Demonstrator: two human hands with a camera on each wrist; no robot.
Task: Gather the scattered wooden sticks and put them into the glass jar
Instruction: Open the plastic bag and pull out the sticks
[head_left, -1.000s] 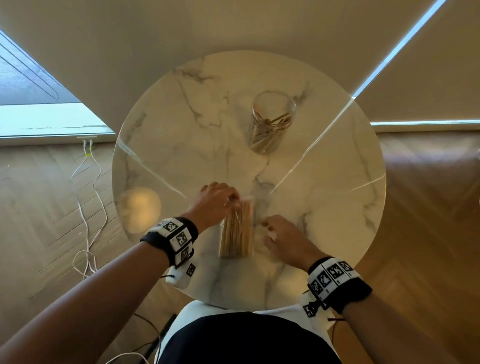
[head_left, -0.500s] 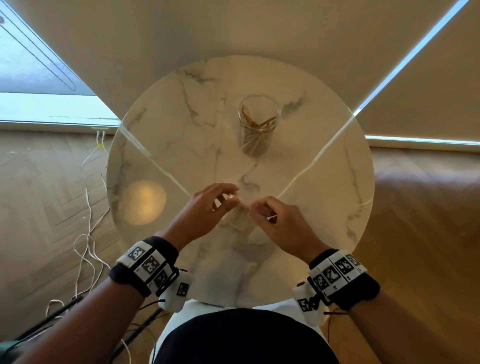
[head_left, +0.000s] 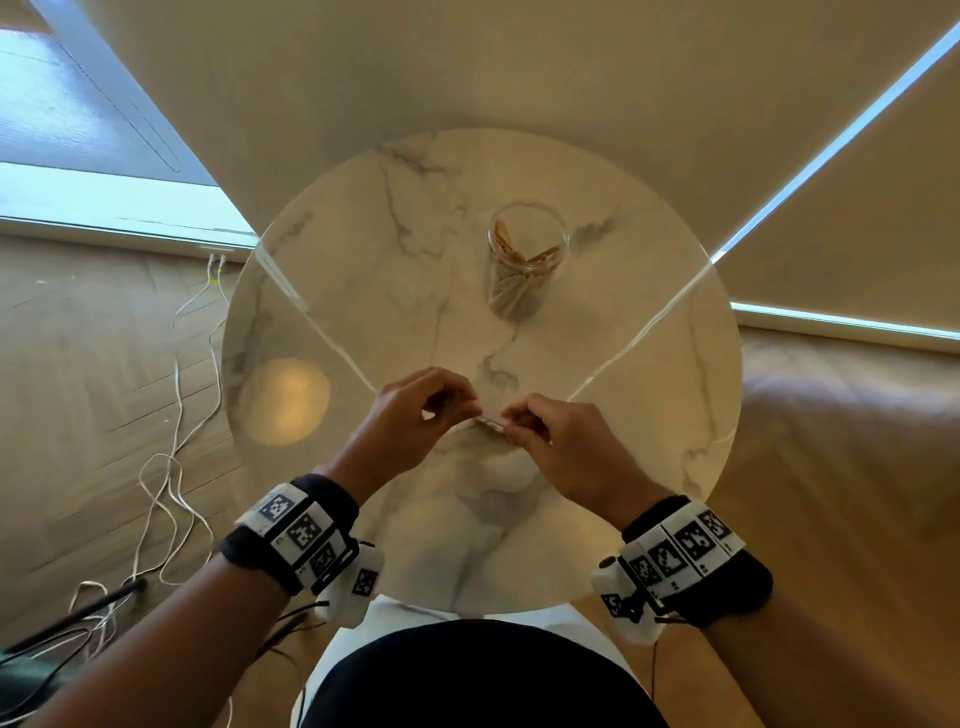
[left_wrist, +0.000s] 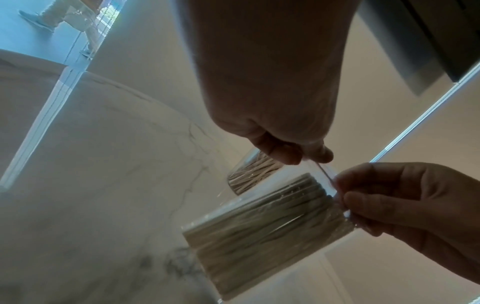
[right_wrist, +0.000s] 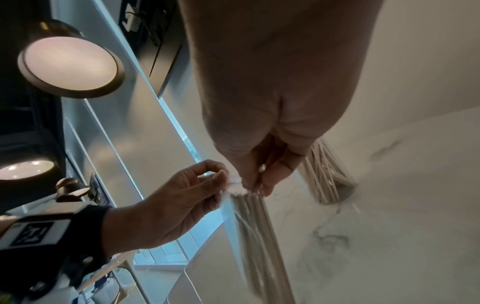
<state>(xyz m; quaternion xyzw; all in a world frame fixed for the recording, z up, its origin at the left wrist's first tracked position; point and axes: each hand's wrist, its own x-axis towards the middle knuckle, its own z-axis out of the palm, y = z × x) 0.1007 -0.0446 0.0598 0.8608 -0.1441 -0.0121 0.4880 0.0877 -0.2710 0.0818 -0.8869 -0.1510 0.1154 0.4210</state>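
Note:
A clear plastic packet of wooden sticks (left_wrist: 259, 226) hangs above the round marble table (head_left: 363, 312), near its front middle. My left hand (head_left: 457, 402) and right hand (head_left: 511, 421) both pinch the packet's top edge (head_left: 491, 422), fingertips nearly touching. In the right wrist view the packet (right_wrist: 257, 236) dangles below the two pinches, left hand (right_wrist: 218, 181) and right hand (right_wrist: 257, 181). The glass jar (head_left: 524, 260) stands upright at the table's back middle with several sticks in it. It also shows behind the packet as the jar (left_wrist: 252, 174) and the jar (right_wrist: 327, 174).
White cables (head_left: 176, 415) trail over the wooden floor left of the table. A round lamp's reflection (head_left: 285, 400) glows on the table's left side. Blinds and a wall rise behind the table. A round lamp (right_wrist: 70, 65) hangs overhead.
The packet lay flat on the table between my hands a second ago. Both hands have since lifted it and now pinch its top edge together.

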